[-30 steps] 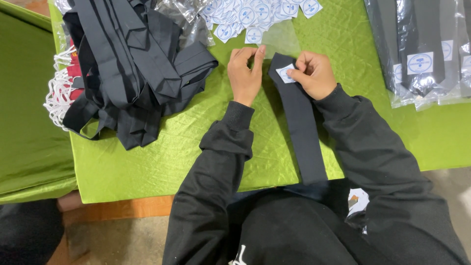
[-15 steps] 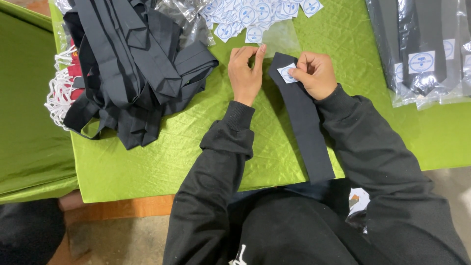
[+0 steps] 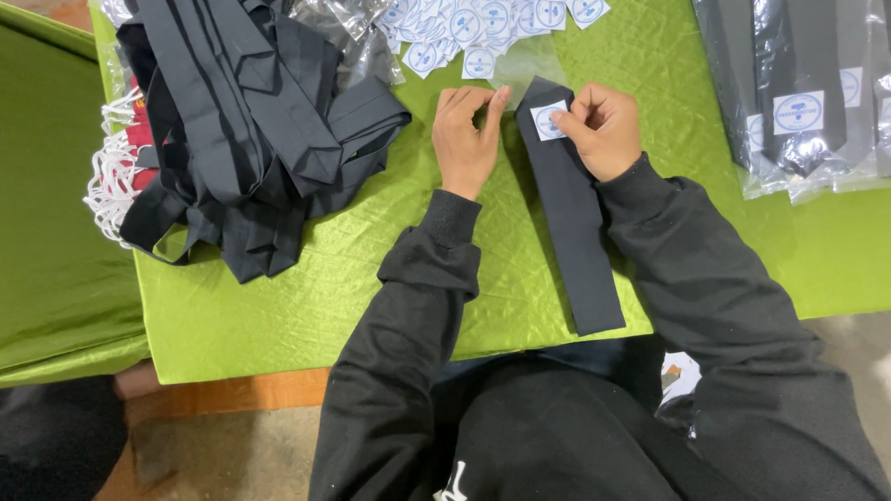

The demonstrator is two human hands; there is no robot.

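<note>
Black tie (image 3: pixel 575 232) flat on green cloth (image 3: pixel 278 297), right hand (image 3: pixel 603 130) fingers pinching white label (image 3: pixel 549 121), left hand (image 3: pixel 467 134) loosely curled, empty

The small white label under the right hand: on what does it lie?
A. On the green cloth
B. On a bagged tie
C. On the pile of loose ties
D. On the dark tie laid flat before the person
D: the white label lies on the dark tie, with the right hand pressing it.
</note>
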